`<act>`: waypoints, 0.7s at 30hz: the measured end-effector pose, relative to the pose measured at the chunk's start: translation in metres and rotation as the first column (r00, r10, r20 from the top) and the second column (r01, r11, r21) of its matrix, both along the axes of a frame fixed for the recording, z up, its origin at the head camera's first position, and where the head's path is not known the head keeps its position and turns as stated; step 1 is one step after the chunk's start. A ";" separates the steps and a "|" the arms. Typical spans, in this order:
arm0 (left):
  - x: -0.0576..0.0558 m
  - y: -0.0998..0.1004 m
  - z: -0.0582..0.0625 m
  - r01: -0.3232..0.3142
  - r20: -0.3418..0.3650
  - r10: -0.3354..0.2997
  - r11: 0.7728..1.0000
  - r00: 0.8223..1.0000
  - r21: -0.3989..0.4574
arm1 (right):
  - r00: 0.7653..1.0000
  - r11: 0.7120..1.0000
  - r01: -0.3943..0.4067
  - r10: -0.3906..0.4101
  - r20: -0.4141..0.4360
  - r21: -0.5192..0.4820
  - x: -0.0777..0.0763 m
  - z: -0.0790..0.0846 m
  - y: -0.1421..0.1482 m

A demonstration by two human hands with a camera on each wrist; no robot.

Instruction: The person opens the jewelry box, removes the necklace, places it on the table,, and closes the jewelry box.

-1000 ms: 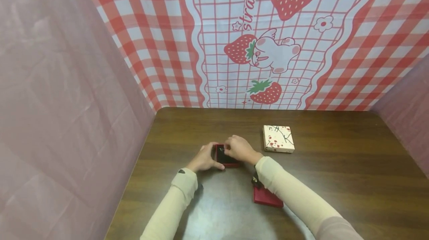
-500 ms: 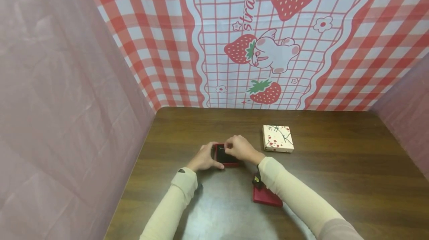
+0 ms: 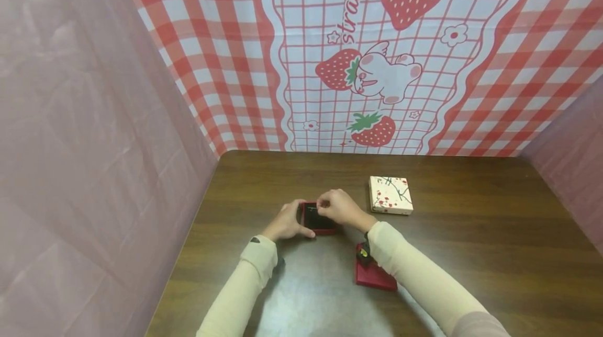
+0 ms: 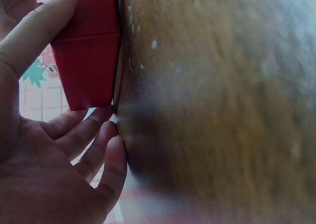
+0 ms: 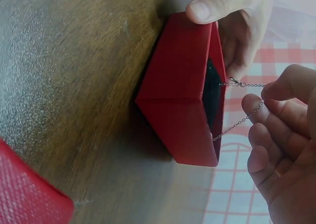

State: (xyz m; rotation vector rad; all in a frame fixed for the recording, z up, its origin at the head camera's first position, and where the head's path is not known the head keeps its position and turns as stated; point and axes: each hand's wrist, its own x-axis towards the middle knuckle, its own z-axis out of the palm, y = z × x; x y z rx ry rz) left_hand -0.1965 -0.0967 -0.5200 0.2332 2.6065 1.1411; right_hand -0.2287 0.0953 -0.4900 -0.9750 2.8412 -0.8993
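An open red box (image 5: 171, 66) with a black inside sits on the table (image 3: 264, 185) in front of me. My left hand (image 3: 285, 222) holds it by its left side, the thumb (image 4: 44, 28) on the near wall and the fingers spread along the other side. My right hand (image 3: 341, 208) is just above the box opening and pinches a thin silver chain (image 5: 253, 85) between thumb and forefinger. Two strands of the chain run from the fingertips into the box, one with a small clasp on it. The lower part of the chain is hidden inside.
A red lid-like piece (image 3: 375, 277) lies near my right forearm, partly covered by the wrist camera. Behind my right hand stands a cream box (image 3: 391, 195) with a floral print. A strawberry-print cloth (image 3: 301, 65) hangs along the table's back edge.
My right hand has shifted slightly to the right above the box, the chain between its fingers. The left hand and the red box stay in place.
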 end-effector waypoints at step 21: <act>0.001 0.000 0.000 0.011 -0.014 -0.011 1.000 1.000 -0.017 | 0.997 0.993 0.020 -0.011 0.082 -0.116 0.006 0.017 0.010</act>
